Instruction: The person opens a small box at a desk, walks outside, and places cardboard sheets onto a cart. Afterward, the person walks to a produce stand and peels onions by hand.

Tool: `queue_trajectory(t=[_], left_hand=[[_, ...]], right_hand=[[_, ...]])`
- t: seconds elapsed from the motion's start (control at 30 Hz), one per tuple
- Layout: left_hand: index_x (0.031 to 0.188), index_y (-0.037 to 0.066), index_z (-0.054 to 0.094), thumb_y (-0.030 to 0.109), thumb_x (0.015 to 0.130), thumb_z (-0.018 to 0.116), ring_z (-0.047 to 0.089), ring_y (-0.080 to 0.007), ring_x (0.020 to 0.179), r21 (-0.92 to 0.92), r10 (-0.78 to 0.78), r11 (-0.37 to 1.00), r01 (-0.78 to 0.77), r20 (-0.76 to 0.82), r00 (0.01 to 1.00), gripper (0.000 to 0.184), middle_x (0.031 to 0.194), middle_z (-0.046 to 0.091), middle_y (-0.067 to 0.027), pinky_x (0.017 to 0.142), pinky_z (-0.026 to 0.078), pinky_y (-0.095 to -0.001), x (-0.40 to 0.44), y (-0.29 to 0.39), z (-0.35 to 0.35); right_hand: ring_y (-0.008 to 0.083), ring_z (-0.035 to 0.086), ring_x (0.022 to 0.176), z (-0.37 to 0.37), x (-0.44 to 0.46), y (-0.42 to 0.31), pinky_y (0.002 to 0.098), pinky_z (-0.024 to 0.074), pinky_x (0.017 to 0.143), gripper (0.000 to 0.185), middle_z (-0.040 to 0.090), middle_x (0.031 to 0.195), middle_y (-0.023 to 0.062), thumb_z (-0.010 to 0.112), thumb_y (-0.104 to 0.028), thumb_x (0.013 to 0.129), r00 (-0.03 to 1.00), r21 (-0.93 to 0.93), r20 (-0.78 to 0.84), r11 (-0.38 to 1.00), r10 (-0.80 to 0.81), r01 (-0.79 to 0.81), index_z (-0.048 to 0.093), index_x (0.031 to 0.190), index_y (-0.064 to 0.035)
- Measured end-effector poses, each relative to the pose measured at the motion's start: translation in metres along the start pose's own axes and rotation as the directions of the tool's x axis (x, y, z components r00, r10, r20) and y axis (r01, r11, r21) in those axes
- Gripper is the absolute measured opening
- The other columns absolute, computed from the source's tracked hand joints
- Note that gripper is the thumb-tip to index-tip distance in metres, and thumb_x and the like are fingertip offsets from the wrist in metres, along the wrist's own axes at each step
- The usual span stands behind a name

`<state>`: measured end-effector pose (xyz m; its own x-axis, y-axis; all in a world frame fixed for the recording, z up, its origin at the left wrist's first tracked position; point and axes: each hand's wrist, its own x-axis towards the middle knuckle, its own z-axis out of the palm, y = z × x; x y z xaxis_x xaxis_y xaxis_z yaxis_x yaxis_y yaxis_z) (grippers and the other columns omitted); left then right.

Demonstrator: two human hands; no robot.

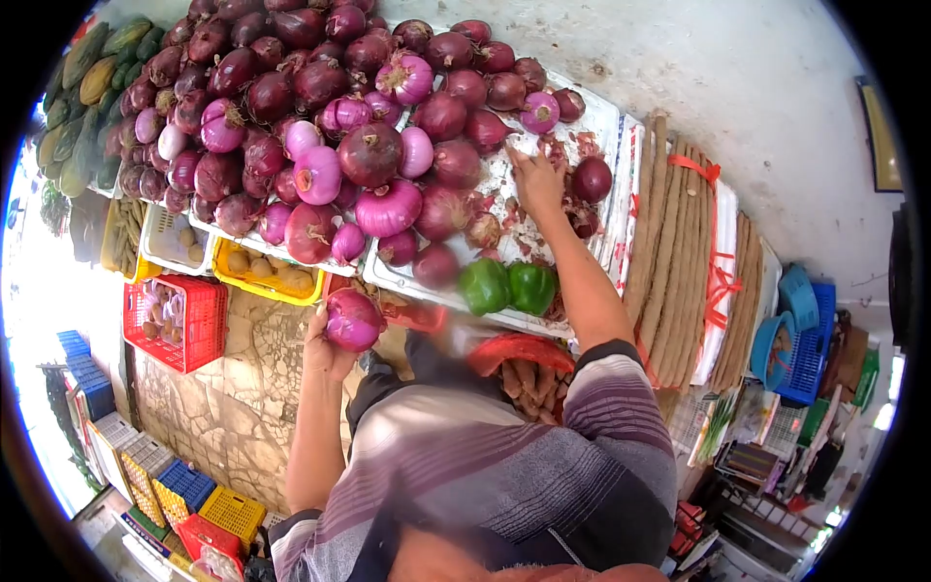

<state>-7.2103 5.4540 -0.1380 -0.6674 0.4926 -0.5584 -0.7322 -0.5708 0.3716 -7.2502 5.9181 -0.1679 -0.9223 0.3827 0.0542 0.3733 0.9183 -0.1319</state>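
Observation:
In my left hand (324,351) is a large purple-red onion (355,320), held over the floor just in front of the stall, with my fingers around its lower left side. My right hand (536,182) reaches over a white foam tray (603,124), fingers stretched out and apart, down among loose dry onion skins. Just right of that hand lies a single dark red onion (592,180). A big heap of red onions (320,87) covers the left of the display. Two green bell peppers (508,287) sit at the tray's near edge.
Long brown root-like stalks (669,252) tied with red ribbon lie to the right. Left are green gourds (85,126), a yellow crate (267,275) of round tubers and a red crate (176,322). A red container (524,351) of brown roots stands close to my body.

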Motion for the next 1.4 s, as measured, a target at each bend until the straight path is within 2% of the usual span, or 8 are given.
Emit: queue_trajectory(t=[0.13, 0.17, 0.43, 0.53, 0.63, 0.8, 0.93, 1.4], left_hand=[[0.139, 0.006, 0.049, 0.040, 0.092, 0.064, 0.059, -0.0345, 0.121, -0.046, -0.004, 0.999, 0.007, 0.051, 0.999, 0.060, 0.131, 0.060, -0.0155, 0.104, 0.047, -0.0567, -0.004, 0.005, -0.003], [0.139, 0.006, 0.049, 0.040, 0.092, 0.064, 0.059, -0.0345, 0.121, -0.044, 0.005, 0.999, -0.003, 0.046, 0.999, 0.060, 0.131, 0.060, -0.0156, 0.104, 0.047, -0.0567, -0.005, 0.005, -0.003], [0.135, 0.005, 0.050, 0.037, 0.091, 0.065, 0.060, -0.0346, 0.119, -0.006, -0.005, 1.000, 0.005, 0.056, 0.998, 0.057, 0.128, 0.061, -0.0167, 0.103, 0.048, -0.0556, 0.000, 0.002, 0.023], [0.131, 0.004, 0.053, 0.031, 0.091, 0.066, 0.061, -0.0322, 0.116, 0.021, 0.033, 0.999, -0.034, 0.069, 0.997, 0.050, 0.124, 0.062, -0.0157, 0.102, 0.050, -0.0521, 0.002, 0.000, 0.032], [0.127, 0.004, 0.055, 0.028, 0.093, 0.066, 0.063, -0.0265, 0.112, 0.105, 0.114, 0.988, -0.112, -0.014, 0.993, 0.044, 0.120, 0.063, -0.0119, 0.100, 0.051, -0.0473, 0.002, 0.000, 0.046], [0.130, 0.004, 0.053, 0.028, 0.096, 0.064, 0.062, -0.0213, 0.108, 0.262, 0.231, 0.934, -0.243, 0.075, 0.970, 0.043, 0.118, 0.062, -0.0103, 0.095, 0.053, -0.0401, 0.006, -0.001, 0.067], [0.136, 0.004, 0.046, 0.028, 0.096, 0.065, 0.062, -0.0196, 0.107, 0.373, 0.344, 0.855, -0.359, 0.108, 0.933, 0.050, 0.121, 0.060, -0.0112, 0.091, 0.054, -0.0343, 0.005, -0.006, 0.076], [0.139, 0.004, 0.046, 0.021, 0.075, 0.084, 0.057, -0.0191, 0.115, 0.596, 0.480, 0.659, -0.460, 0.137, 0.866, 0.076, 0.127, 0.056, -0.0116, 0.101, 0.048, -0.0345, -0.014, 0.022, 0.089]], right_hand=[[0.0417, 0.060, 0.111, -0.003, -0.040, 0.013, 0.0618, 0.0391, 0.106, 0.035, 0.064, 0.115, 0.0239, 0.061, -0.021, 0.092, 0.998, 0.182, 0.048, 0.982, 0.048, -0.056, 0.065, 0.125, -0.0104], [0.0455, 0.061, 0.103, 0.005, -0.049, 0.018, 0.0534, 0.0486, 0.094, 0.033, 0.061, 0.117, 0.0272, 0.064, -0.016, 0.088, 0.971, -0.002, -0.228, 0.997, -0.070, 0.072, 0.067, 0.119, -0.0046], [0.0459, 0.057, 0.114, -0.005, 0.011, 0.031, 0.0487, 0.0475, 0.094, 0.041, 0.060, 0.123, 0.0284, 0.060, -0.028, 0.091, 0.937, 0.235, -0.348, 0.964, -0.034, 0.122, 0.063, 0.120, 0.0014], [0.0460, 0.058, 0.112, -0.006, 0.010, 0.041, 0.0481, 0.0471, 0.097, 0.041, 0.062, 0.122, 0.0284, 0.059, -0.029, 0.093, 0.973, 0.215, 0.216, 0.969, 0.077, -0.124, 0.064, 0.122, 0.0004], [0.0393, 0.062, 0.111, -0.040, -0.039, -0.005, 0.0481, 0.0472, 0.097, 0.037, 0.066, 0.120, 0.0226, 0.058, -0.026, 0.095, 0.977, 0.236, -0.211, 0.969, -0.017, 0.068, 0.068, 0.115, 0.0035], [0.0220, 0.059, 0.122, -0.081, -0.118, -0.104, 0.0349, 0.0501, 0.097, 0.039, 0.064, 0.129, 0.0153, 0.062, -0.017, 0.097, 0.944, 0.897, 0.305, 0.369, -0.124, -0.242, 0.060, 0.133, -0.0003], [0.0211, 0.059, 0.116, -0.084, -0.155, -0.194, 0.0332, 0.0490, 0.100, 0.053, 0.057, 0.134, 0.0144, 0.064, -0.009, 0.095, 0.924, 0.961, 0.243, -0.056, -0.296, -0.271, 0.044, 0.143, 0.0012], [0.0211, 0.055, 0.116, -0.090, -0.148, -0.255, 0.0326, 0.0466, 0.101, 0.049, 0.053, 0.132, 0.0144, 0.048, -0.012, 0.098, 0.900, 0.895, 0.310, -0.226, -0.306, -0.385, 0.041, 0.145, -0.0007]])
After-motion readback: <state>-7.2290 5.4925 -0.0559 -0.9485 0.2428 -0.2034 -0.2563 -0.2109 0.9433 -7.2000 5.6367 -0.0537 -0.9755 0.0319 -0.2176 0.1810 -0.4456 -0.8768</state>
